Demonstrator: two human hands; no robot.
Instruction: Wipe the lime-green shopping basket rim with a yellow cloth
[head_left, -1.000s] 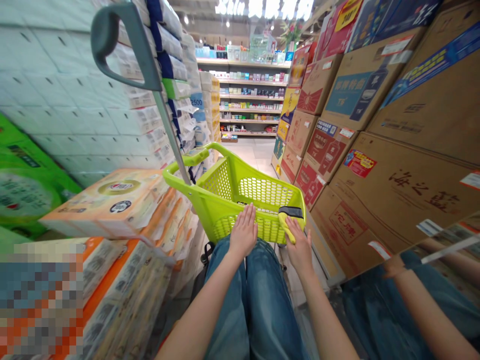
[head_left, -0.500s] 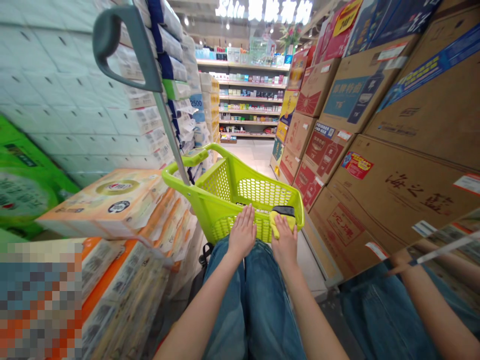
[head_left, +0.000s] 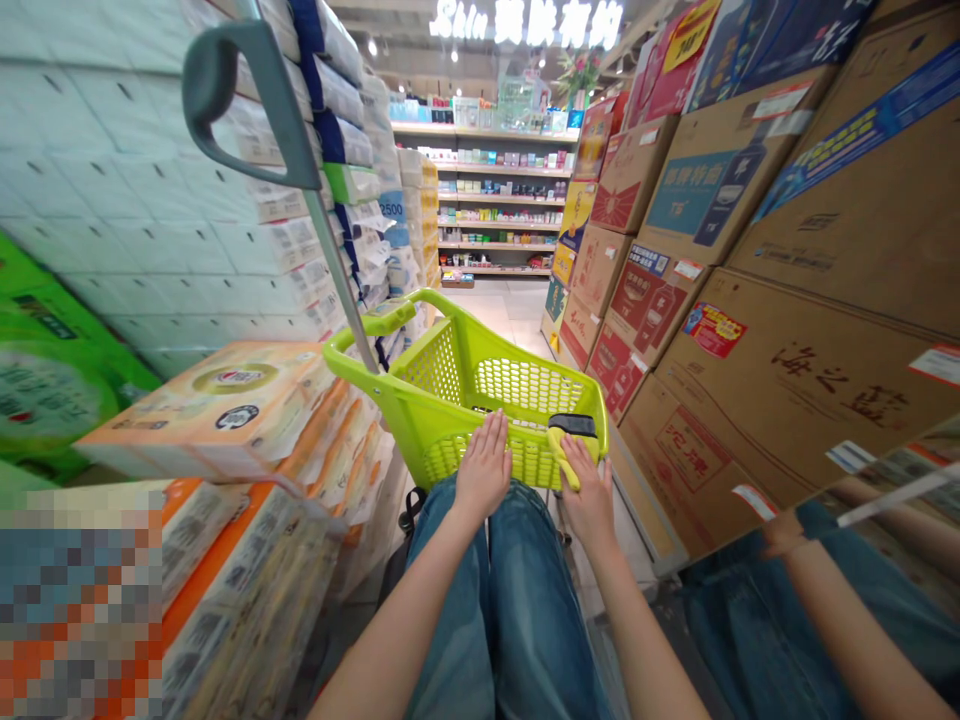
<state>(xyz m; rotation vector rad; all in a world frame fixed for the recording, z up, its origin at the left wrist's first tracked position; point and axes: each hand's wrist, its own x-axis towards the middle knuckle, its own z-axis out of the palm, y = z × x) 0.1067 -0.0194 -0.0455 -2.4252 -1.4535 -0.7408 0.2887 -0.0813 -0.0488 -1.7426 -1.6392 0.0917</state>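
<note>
A lime-green plastic shopping basket [head_left: 450,375] on wheels stands in the aisle just past my knees, and its grey pull handle [head_left: 247,110] rises at the upper left. My left hand [head_left: 485,468] lies flat with fingers stretched out on the basket's near rim. My right hand [head_left: 589,492] presses a yellow cloth [head_left: 562,455] with a dark edge against the rim's near right corner, fingers curled on it.
Stacked tissue packs [head_left: 225,400] and white paper goods [head_left: 112,200] line the left side. Cardboard cartons [head_left: 787,300] are piled high on the right. Product shelves [head_left: 502,200] close the far end of the aisle. A reflective surface at lower right mirrors my arm and jeans.
My right hand slid the yellow cloth left along the rim, then back right toward the corner. My left hand stayed on the rim.
</note>
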